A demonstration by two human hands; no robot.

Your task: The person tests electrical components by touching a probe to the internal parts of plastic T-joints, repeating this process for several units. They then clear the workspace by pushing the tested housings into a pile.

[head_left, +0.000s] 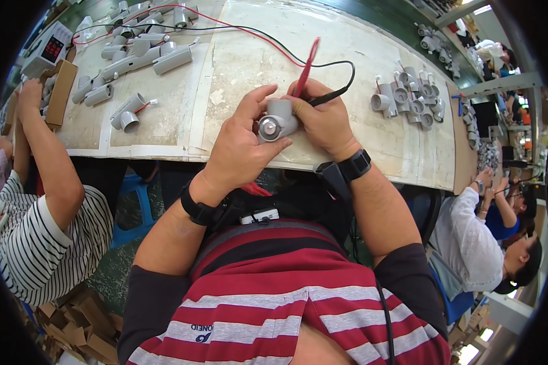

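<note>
Above the table's near edge, my left hand [240, 141] is closed around a grey T-shaped plastic housing [280, 111]. Its round open end faces me and shows a metal part inside. My right hand [330, 125] is closed on a red test probe [305, 72] and a black test probe [331, 95], and its fingers press against the housing's right side. The probe tips are hidden behind the housing and fingers. From the probes a red lead [249, 29] and a black lead [268, 34] run left across the table.
Several grey housings [173, 59] lie at the back left, near a meter [44, 52] with a red display. One two-part housing [128, 115] sits apart, left of my hands. Another cluster [411, 97] stands at right. Co-workers sit on both sides; a cardboard box [62, 91] is at left.
</note>
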